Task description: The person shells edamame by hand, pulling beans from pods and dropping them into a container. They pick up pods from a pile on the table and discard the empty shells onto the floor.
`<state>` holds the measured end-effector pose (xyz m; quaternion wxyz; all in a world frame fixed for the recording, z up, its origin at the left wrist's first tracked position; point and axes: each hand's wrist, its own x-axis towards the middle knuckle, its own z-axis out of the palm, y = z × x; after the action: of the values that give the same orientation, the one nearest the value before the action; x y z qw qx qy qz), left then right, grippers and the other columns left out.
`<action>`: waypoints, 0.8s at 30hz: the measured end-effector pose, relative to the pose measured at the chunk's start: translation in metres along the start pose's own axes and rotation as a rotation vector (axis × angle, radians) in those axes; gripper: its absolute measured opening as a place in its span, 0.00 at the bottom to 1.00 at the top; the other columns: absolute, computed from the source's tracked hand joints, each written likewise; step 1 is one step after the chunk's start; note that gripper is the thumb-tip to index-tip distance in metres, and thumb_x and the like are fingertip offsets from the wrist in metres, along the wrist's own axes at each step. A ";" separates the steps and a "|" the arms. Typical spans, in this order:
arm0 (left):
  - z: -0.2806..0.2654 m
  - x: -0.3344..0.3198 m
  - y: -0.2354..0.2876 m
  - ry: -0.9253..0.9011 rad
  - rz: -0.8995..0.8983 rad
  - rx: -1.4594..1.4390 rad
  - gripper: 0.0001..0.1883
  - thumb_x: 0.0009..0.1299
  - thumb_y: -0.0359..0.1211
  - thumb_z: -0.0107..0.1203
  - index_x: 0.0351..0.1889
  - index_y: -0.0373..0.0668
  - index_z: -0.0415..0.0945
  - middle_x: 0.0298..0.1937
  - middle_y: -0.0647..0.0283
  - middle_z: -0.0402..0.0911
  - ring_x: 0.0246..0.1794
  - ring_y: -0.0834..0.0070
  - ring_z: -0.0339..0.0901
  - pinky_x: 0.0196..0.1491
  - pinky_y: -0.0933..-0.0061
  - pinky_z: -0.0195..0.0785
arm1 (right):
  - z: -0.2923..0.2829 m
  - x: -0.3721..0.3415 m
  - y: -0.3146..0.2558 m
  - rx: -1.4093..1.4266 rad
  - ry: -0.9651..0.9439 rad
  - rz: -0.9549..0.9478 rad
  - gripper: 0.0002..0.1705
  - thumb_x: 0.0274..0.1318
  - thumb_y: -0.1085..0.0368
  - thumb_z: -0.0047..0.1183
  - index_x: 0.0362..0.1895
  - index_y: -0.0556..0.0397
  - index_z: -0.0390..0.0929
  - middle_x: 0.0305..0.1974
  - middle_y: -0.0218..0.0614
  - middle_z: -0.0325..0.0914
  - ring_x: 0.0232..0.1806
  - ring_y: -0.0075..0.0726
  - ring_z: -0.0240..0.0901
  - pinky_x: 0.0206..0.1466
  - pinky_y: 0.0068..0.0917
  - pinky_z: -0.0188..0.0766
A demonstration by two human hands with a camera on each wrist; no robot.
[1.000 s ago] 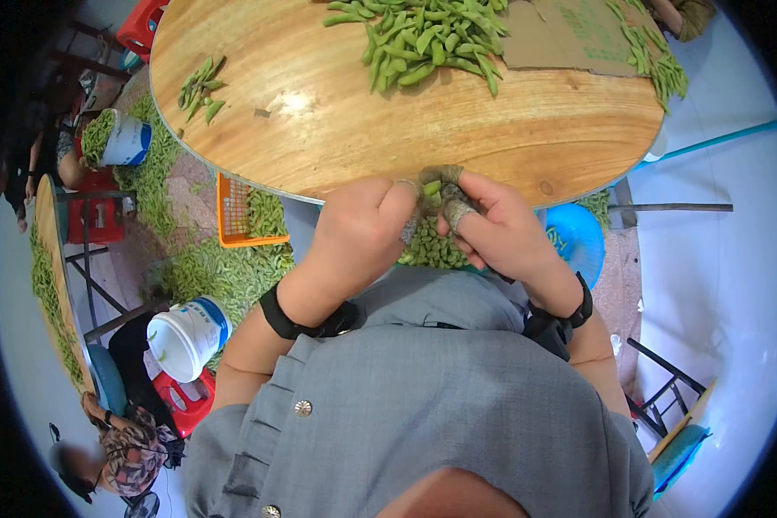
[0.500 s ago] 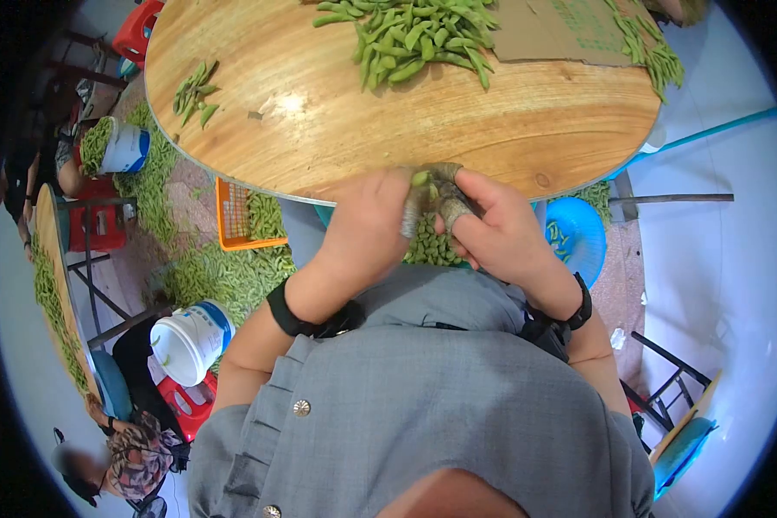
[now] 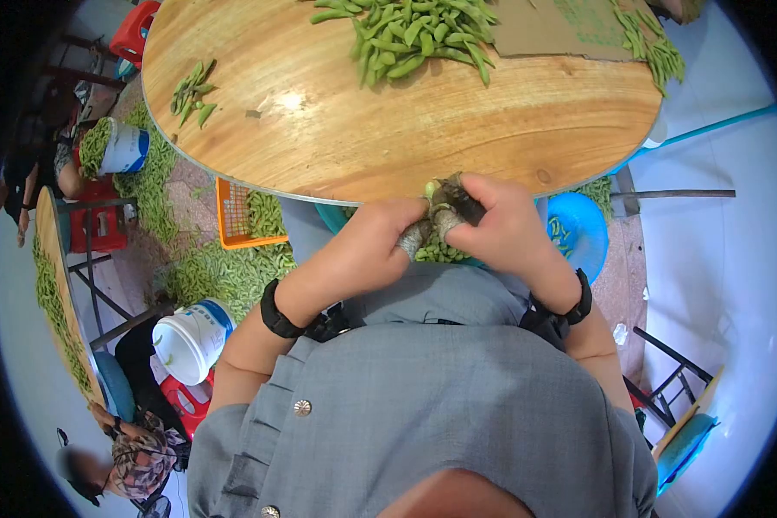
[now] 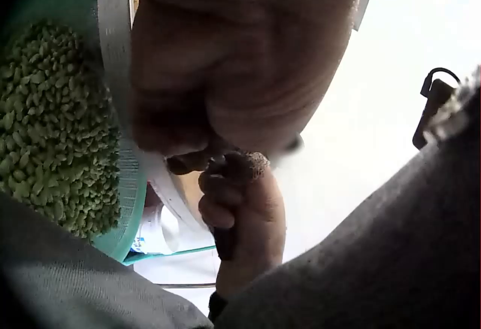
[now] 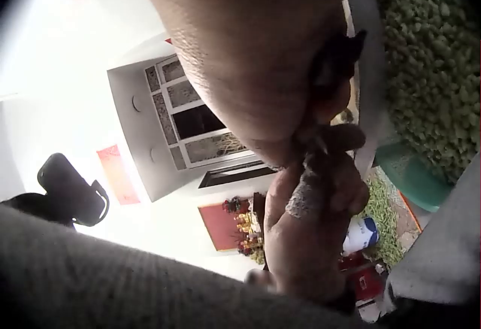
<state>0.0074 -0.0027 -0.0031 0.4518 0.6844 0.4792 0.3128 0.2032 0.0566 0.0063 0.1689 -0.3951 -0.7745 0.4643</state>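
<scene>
Over the lap, at the near edge of the table, my two hands meet around a green soybean pod point(image 3: 430, 187). My left hand point(image 3: 375, 243) pinches it from the left, with wrapping on the thumb. From the other side my right hand point(image 3: 505, 223) grips it with covered thumb and index finger, the remaining fingers curled in. Most of the pod is hidden by the fingers. Right below them are shelled green beans point(image 4: 56, 126) in a green basin point(image 4: 131, 212), which the left wrist view shows beside the hands.
On the wooden table point(image 3: 319, 147) lie a big pile of pods point(image 3: 414, 39), a small bunch point(image 3: 194, 93) and cardboard point(image 3: 561, 30). An orange crate point(image 3: 230, 216), a white bucket point(image 3: 181, 345) and a blue basin point(image 3: 589, 237) stand around. Pods cover the floor at left.
My left hand has turned and dropped a little lower, its thumb now closer against the right hand's fingers. The right hand stays nearly in place.
</scene>
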 end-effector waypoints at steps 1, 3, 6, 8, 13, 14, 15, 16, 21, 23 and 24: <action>0.000 0.000 0.000 -0.006 -0.017 0.050 0.09 0.58 0.23 0.46 0.37 0.33 0.71 0.31 0.42 0.74 0.35 0.43 0.73 0.38 0.57 0.67 | 0.002 0.000 -0.006 -0.113 0.037 -0.049 0.17 0.42 0.68 0.59 0.40 0.56 0.74 0.29 0.40 0.75 0.31 0.41 0.74 0.34 0.34 0.71; -0.002 -0.001 0.003 -0.014 -0.031 0.098 0.09 0.58 0.23 0.47 0.36 0.33 0.72 0.32 0.41 0.74 0.36 0.41 0.72 0.38 0.56 0.67 | 0.005 0.002 -0.009 -0.227 0.076 -0.095 0.14 0.40 0.66 0.58 0.34 0.57 0.73 0.28 0.46 0.74 0.32 0.53 0.73 0.35 0.38 0.71; -0.010 -0.005 0.008 0.108 -0.114 0.176 0.09 0.56 0.22 0.47 0.35 0.34 0.72 0.30 0.42 0.74 0.35 0.42 0.72 0.37 0.56 0.66 | 0.007 0.010 -0.005 -0.348 0.214 -0.194 0.14 0.41 0.66 0.58 0.35 0.56 0.73 0.31 0.46 0.73 0.36 0.56 0.72 0.37 0.43 0.70; -0.018 -0.011 0.005 0.254 -0.120 0.269 0.09 0.58 0.22 0.49 0.37 0.34 0.74 0.27 0.49 0.73 0.29 0.57 0.74 0.35 0.66 0.67 | 0.008 0.020 0.001 -0.320 0.320 -0.295 0.13 0.43 0.67 0.56 0.36 0.55 0.72 0.33 0.45 0.72 0.38 0.54 0.71 0.39 0.44 0.70; -0.013 -0.017 0.004 0.223 -0.115 0.093 0.07 0.60 0.25 0.52 0.37 0.35 0.75 0.28 0.50 0.74 0.31 0.53 0.73 0.36 0.64 0.67 | 0.020 0.008 0.003 -0.328 0.098 -0.278 0.13 0.44 0.67 0.56 0.38 0.54 0.73 0.32 0.44 0.72 0.39 0.53 0.72 0.39 0.43 0.71; -0.013 -0.017 0.002 0.160 -0.130 0.040 0.08 0.59 0.26 0.52 0.36 0.36 0.74 0.30 0.47 0.74 0.34 0.48 0.74 0.38 0.61 0.67 | 0.017 0.002 0.002 -0.297 0.021 -0.250 0.13 0.44 0.66 0.55 0.37 0.54 0.74 0.32 0.43 0.72 0.39 0.53 0.72 0.40 0.43 0.71; -0.014 -0.016 0.002 0.163 -0.121 0.037 0.08 0.59 0.26 0.52 0.36 0.36 0.74 0.30 0.47 0.74 0.34 0.48 0.74 0.38 0.61 0.67 | 0.010 -0.002 0.001 -0.307 0.023 -0.251 0.13 0.44 0.66 0.55 0.37 0.54 0.74 0.32 0.43 0.72 0.39 0.53 0.72 0.40 0.43 0.71; -0.014 -0.016 0.003 0.163 -0.029 0.073 0.08 0.59 0.27 0.53 0.36 0.36 0.74 0.30 0.48 0.75 0.34 0.50 0.74 0.38 0.62 0.68 | 0.002 -0.006 0.001 -0.281 0.003 -0.224 0.12 0.45 0.65 0.55 0.36 0.54 0.74 0.32 0.44 0.72 0.38 0.53 0.72 0.39 0.43 0.71; -0.013 -0.018 0.005 0.237 0.001 -0.050 0.11 0.65 0.27 0.52 0.45 0.38 0.77 0.34 0.52 0.79 0.34 0.58 0.78 0.39 0.71 0.70 | -0.027 0.020 0.015 -0.327 0.254 -0.013 0.11 0.51 0.61 0.53 0.34 0.56 0.74 0.29 0.51 0.74 0.34 0.57 0.72 0.36 0.46 0.70; -0.021 -0.027 0.002 0.363 -0.085 -0.047 0.12 0.66 0.26 0.51 0.47 0.39 0.77 0.35 0.52 0.79 0.34 0.59 0.78 0.39 0.72 0.69 | -0.041 0.054 0.023 -0.428 0.435 -0.032 0.13 0.52 0.60 0.53 0.34 0.57 0.74 0.29 0.52 0.74 0.34 0.58 0.73 0.36 0.47 0.71; -0.027 -0.034 -0.003 0.490 -0.177 -0.048 0.13 0.67 0.25 0.50 0.49 0.39 0.77 0.36 0.52 0.80 0.35 0.60 0.78 0.39 0.74 0.69 | -0.046 0.071 0.028 -0.519 0.526 -0.057 0.13 0.52 0.59 0.54 0.34 0.57 0.74 0.30 0.51 0.75 0.35 0.58 0.74 0.37 0.47 0.71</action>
<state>-0.0286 -0.0258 0.0055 0.3637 0.5328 0.6248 0.4399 0.2005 0.1455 -0.0016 0.2692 -0.5087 -0.8074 0.1299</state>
